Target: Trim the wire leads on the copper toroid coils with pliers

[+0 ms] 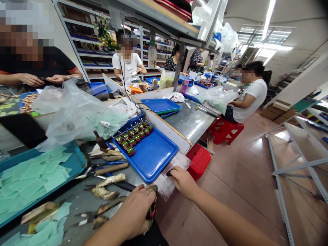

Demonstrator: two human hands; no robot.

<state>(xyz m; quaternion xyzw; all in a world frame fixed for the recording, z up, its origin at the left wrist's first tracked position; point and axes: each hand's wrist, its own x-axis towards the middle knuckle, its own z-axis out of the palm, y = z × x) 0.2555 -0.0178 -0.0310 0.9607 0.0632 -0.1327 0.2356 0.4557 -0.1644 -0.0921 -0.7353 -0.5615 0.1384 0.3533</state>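
Observation:
My left hand (139,210) is closed around a small red and green piece (152,209) at the table's front edge, near the bottom centre; the hand covers most of it. To its right, my right hand (183,181) pinches a small dark object (169,173) between thumb and fingers, over a whitish scuffed board. The two hands are apart. Just beyond them lies a blue tray (156,153), with several green and red pieces (130,150) standing in rows at its far left part.
Pliers and tools with wrapped handles (110,180) lie left of my hands. A teal tray (80,160) of pale green sheets is at the far left, beside plastic bags (84,112). A red stool (200,160) stands beyond the table edge. Several people sit farther back.

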